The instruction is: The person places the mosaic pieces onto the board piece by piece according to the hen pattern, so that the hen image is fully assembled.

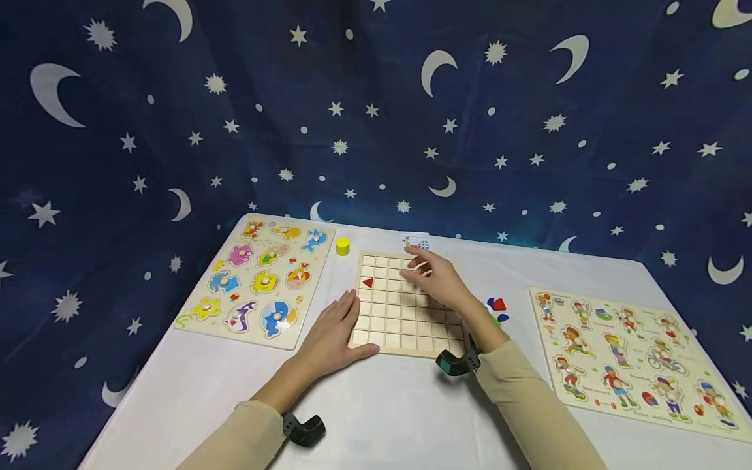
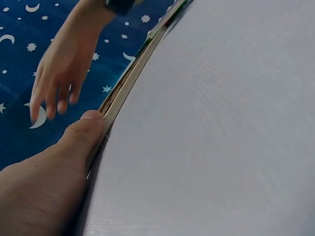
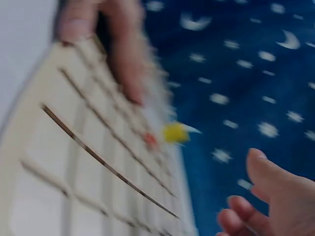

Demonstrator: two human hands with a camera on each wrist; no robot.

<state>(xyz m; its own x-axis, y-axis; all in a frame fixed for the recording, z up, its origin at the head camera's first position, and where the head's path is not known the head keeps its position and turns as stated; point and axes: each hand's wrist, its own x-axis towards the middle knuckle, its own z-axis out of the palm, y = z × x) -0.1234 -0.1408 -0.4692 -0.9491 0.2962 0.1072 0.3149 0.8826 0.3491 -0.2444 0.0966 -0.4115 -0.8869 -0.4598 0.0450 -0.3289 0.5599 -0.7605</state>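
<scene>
head view, board (image 1: pixel 399 313) against left hand (image 1: pixel 332 334), below right hand (image 1: pixel 439 281)

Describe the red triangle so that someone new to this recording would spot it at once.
On the white table, find the grid board, with the left hand against its left edge. In the grid board's leftmost column, just beyond that hand, lies the red triangle. It points left and is the only coloured piece visible on the grid board.
</scene>
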